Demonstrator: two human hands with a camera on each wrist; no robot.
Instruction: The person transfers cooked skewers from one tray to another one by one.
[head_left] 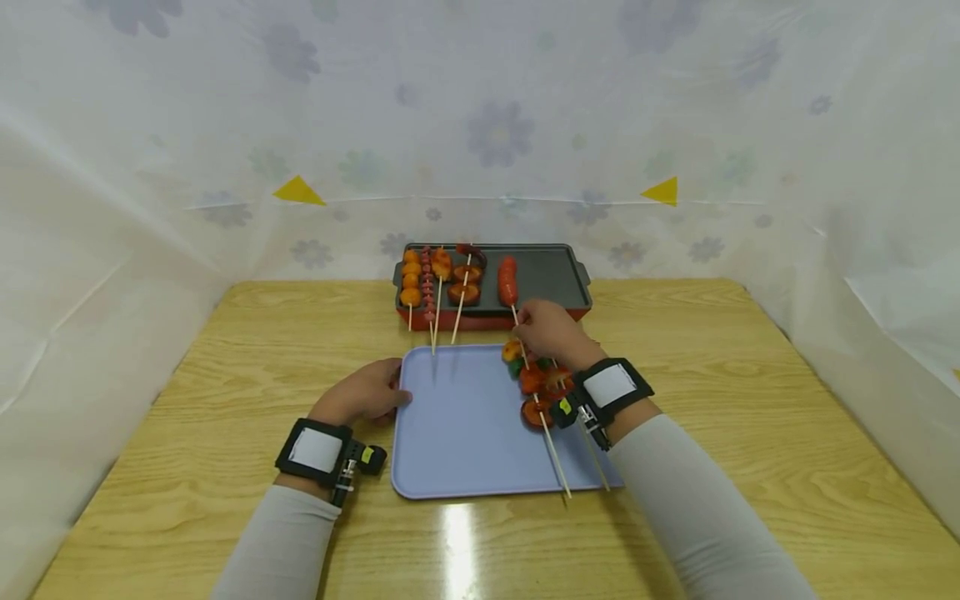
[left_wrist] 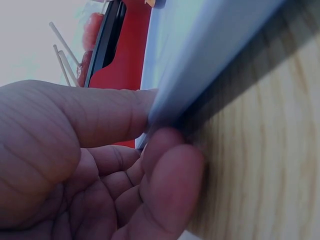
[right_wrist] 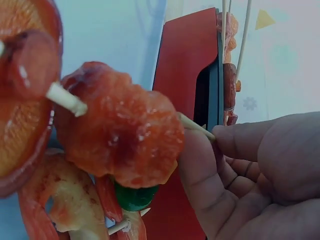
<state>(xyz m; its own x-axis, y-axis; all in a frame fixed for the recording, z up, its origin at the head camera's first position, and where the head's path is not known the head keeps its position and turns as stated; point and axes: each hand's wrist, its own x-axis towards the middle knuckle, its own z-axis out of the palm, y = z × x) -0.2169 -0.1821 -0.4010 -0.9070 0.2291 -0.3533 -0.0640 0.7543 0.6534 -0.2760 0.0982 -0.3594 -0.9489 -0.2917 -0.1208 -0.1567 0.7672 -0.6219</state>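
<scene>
My right hand (head_left: 553,332) pinches the thin wooden stick of a red sausage skewer (head_left: 507,281) between thumb and forefinger. The sausage lies over the right half of a black-topped red grill (head_left: 543,271). Below that hand, several skewers with orange meat chunks (right_wrist: 120,130), brown round slices (head_left: 536,412) and a green piece (right_wrist: 134,197) lie on the right side of a pale blue tray (head_left: 457,433). My left hand (head_left: 363,392) holds the tray's left rim (left_wrist: 175,85), thumb at the top edge and fingers beside and below.
On the grill's left half lie several other skewers: orange balls (head_left: 411,279), a narrow pink one (head_left: 427,283), a yellowish piece (head_left: 441,265) and brown slices (head_left: 465,292). Their sticks jut over the front edge. A wooden table (head_left: 300,333) carries everything, with a flowered sheet (head_left: 495,125) behind.
</scene>
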